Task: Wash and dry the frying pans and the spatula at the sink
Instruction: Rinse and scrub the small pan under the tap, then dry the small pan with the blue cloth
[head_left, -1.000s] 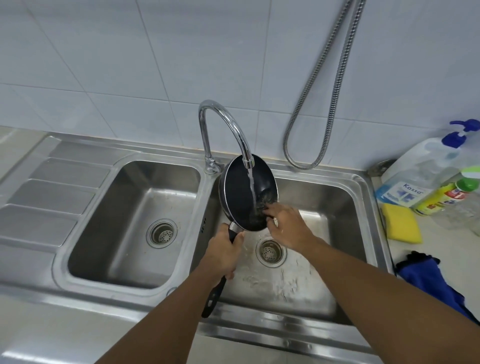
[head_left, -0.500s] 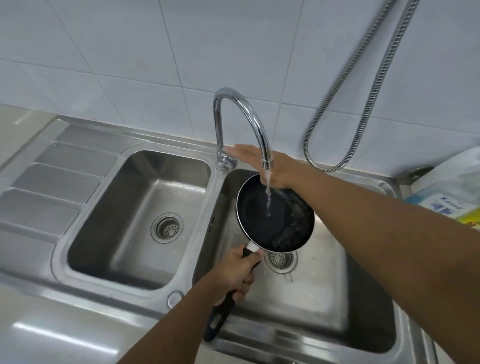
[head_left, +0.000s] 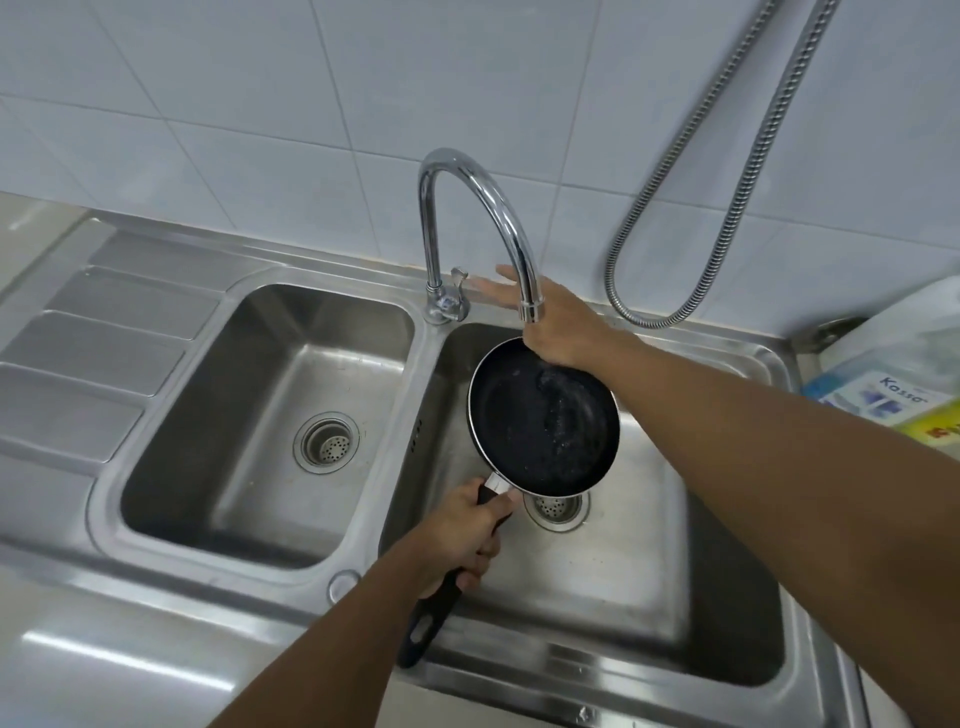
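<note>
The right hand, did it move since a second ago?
Yes. The right hand left the frying pan and went up and back, behind the faucet spout, and now reaches toward the faucet lever.

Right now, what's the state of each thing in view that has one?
Faucet: no water visible from the spout.
Frying pan: held over the right basin, tilted, inside wet.
Left hand: grips the pan handle.
Right hand: open, fingers straight, reaching behind the spout toward the tap lever; contact unclear.
Left basin strainer: in place.
</note>
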